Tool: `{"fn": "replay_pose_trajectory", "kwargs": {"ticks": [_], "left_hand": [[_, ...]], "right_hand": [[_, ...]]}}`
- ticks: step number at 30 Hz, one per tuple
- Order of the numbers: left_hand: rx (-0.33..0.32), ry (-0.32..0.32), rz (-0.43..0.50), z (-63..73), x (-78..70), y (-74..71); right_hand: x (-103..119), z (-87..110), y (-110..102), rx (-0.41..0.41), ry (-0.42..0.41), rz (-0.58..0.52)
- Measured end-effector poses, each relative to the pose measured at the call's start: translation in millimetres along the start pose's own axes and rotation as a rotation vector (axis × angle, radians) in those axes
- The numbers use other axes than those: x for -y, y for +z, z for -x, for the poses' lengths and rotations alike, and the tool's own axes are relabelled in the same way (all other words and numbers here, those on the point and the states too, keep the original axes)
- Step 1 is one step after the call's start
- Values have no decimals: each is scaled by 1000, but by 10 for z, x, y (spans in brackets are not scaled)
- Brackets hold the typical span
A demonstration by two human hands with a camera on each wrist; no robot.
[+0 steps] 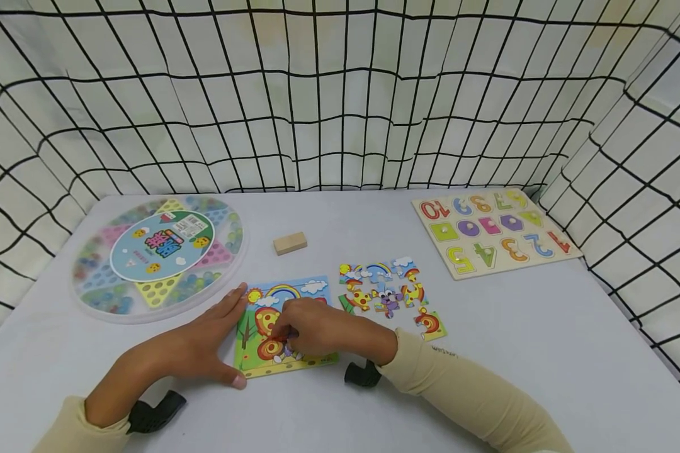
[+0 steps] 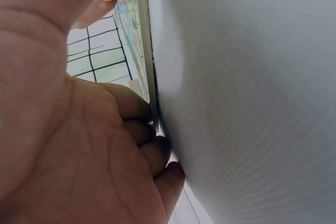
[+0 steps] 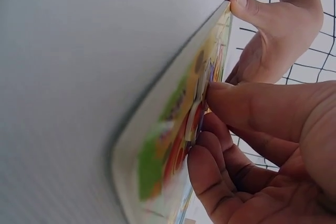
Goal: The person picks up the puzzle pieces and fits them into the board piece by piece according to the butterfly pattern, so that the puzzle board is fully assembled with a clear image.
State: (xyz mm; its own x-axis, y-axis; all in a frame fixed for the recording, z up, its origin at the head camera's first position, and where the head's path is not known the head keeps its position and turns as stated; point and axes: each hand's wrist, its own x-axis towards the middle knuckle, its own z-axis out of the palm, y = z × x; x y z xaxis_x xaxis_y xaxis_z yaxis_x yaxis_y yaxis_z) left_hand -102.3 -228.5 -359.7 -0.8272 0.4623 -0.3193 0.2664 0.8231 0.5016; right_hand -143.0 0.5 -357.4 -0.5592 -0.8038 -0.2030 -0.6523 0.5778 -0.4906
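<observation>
A picture puzzle board (image 1: 249, 360) with a sun, a rainbow and animals lies on the white table. Along its left side my left hand (image 1: 195, 346) is spread, thumb at the near corner and fingers at the far one. The left wrist view has the left palm (image 2: 79, 150) against the board's edge (image 2: 147, 51). Over the board's middle, my right hand (image 1: 317, 324) pinches a puzzle piece (image 3: 194, 121) between thumb and fingers, low against the picture; the hand hides most of it in the head view. Loose puzzle pieces (image 1: 390, 299) lie right of the board, partly joined.
A round clear case of beads (image 1: 238, 236) lies at the left. Behind the board is a small wooden block (image 1: 290, 243). A wooden number board (image 1: 442, 251) lies at the back right. Black netting (image 1: 345, 116) over white cloth surrounds the table's back and sides.
</observation>
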Motion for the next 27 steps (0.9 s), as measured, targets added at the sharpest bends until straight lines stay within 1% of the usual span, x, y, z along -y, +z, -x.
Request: {"fn": "replay_pose_trajectory", "kwargs": {"ticks": [6, 9, 13, 17, 21, 24, 27], "left_hand": [[-3, 2, -12, -16, 15, 8], [-3, 2, -7, -19, 25, 19], [-2, -1, -9, -18, 28, 28], [-2, -1, -18, -17, 24, 27], [-1, 2, -18, -18, 23, 28], [0, 1, -22, -21, 21, 28], [2, -1, -25, -22, 15, 27]], "right_hand": [[-1, 7, 11, -11, 10, -16], [-16, 12, 13, -19, 19, -45], [-72, 41, -26, -64, 5, -93], [-150, 127, -125, -117, -19, -148], [-255, 231, -205, -158, 4, -198], [-351, 331, -255, -193, 13, -208], [-450, 434, -298, -231, -1, -210]]}}
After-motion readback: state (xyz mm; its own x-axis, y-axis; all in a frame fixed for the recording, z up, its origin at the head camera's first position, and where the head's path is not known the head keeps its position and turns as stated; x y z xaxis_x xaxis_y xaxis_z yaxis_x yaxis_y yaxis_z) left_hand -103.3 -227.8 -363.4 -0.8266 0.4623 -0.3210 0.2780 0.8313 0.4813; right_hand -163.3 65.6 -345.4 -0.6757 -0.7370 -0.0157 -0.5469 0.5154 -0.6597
